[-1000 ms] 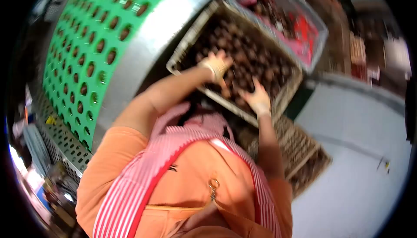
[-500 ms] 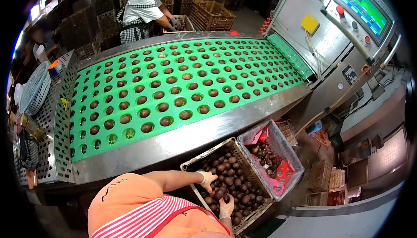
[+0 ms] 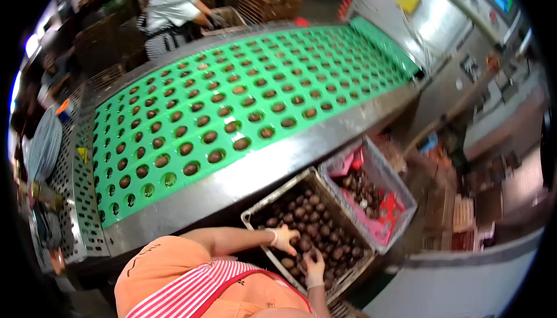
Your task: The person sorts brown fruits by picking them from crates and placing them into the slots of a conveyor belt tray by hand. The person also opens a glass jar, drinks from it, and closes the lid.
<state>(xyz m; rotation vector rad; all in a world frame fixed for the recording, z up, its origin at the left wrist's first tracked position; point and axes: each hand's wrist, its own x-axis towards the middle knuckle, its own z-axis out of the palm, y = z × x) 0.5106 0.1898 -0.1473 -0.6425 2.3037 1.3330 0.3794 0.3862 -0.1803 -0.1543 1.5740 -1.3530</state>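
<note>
A crate [image 3: 355,282] of round brown items [image 3: 328,235] stands at the lower middle, beside the machine's metal edge. Both hands are inside it. My left hand [image 3: 285,239], with a light wristband or glove cuff, reaches over the items from the left; its fingers curl round one of them. Lower and further right, my right hand [image 3: 314,268] has its fingers bent against a brown item. A green belt [image 3: 174,122] with rows of pockets, most of them filled with brown items, stretches beyond the crate.
A grey bin [image 3: 406,205] with red and pink plastic and brown pieces adjoins the crate. A control cabinet [image 3: 432,34] stands at the upper right. A perforated metal panel [image 3: 87,202] is at left. Across the belt, another person [image 3: 174,8] works at a crate.
The view has shifted and tilted slightly, moving the crate somewhat in the picture. Both hands remain among the brown items, with the fingers in slightly different positions.
</note>
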